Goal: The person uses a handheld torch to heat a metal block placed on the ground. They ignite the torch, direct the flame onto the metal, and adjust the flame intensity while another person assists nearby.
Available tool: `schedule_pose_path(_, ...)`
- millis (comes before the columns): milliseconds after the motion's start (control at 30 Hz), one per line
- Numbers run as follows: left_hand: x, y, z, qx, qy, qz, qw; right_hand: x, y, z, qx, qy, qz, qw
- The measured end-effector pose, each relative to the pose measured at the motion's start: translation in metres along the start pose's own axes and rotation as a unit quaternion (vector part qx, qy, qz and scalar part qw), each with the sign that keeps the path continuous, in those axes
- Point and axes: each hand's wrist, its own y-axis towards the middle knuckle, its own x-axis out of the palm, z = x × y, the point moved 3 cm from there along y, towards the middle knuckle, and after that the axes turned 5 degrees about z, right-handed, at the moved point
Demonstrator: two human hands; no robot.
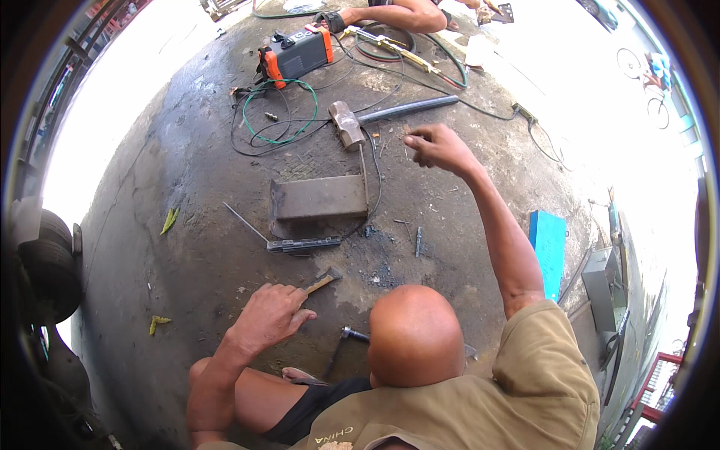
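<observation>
My left hand [271, 321] is closed, palm down, over the wooden handle of a small hammer [325, 280]; its head points forward and right. My right arm reaches out ahead. Its hand [441, 150] is pinched, thumb against fingers, and anything between them is too small to name. Between my hands lies a piece of steel channel [319, 198] with upright end plates. Behind it rests a sledgehammer [346, 126] with a dark handle. A dark clamp-like tool [304, 245] with a thin rod lies on the near side. My bare right knee [416, 337] shows low in the view.
A grey-orange welding machine [296, 56] and cables are at the far side, beside a co-worker's banded arm [401, 16] and a gas torch [394, 49]. A blue case [547, 253] and grey metal box [604, 289] stand right. A socket wrench [347, 334] lies near my knee.
</observation>
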Motion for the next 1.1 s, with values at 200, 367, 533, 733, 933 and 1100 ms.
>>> schedule_pose_path(200, 0.008, 0.018, 0.009, 0.030, -0.048, -0.033, 0.998, 0.057, -0.114, 0.105, 0.145, 0.104, 0.025, 0.984)
schedule_pose_path(367, -0.012, 0.021, 0.007, -0.017, -0.071, -0.045, 0.996, 0.132, -0.148, 0.120, 0.125, 0.049, -0.021, 0.991)
schedule_pose_path(533, -0.028, 0.004, -0.023, -0.077, -0.065, 0.040, 0.994, 0.187, -0.147, 0.078, -0.010, -0.025, -0.024, 0.999)
schedule_pose_path(733, -0.034, -0.018, -0.060, -0.223, -0.118, 0.135, 0.958, 0.271, -0.086, 0.031, -0.305, -0.125, 0.026, 0.944)
schedule_pose_path(933, -0.032, -0.038, -0.063, -0.256, -0.062, 0.095, 0.960, 0.325, -0.063, 0.020, -0.316, -0.213, 0.033, 0.924)
schedule_pose_path(1100, -0.031, -0.058, -0.059, -0.236, -0.011, 0.132, 0.963, 0.300, -0.080, 0.002, -0.275, -0.128, -0.010, 0.953)
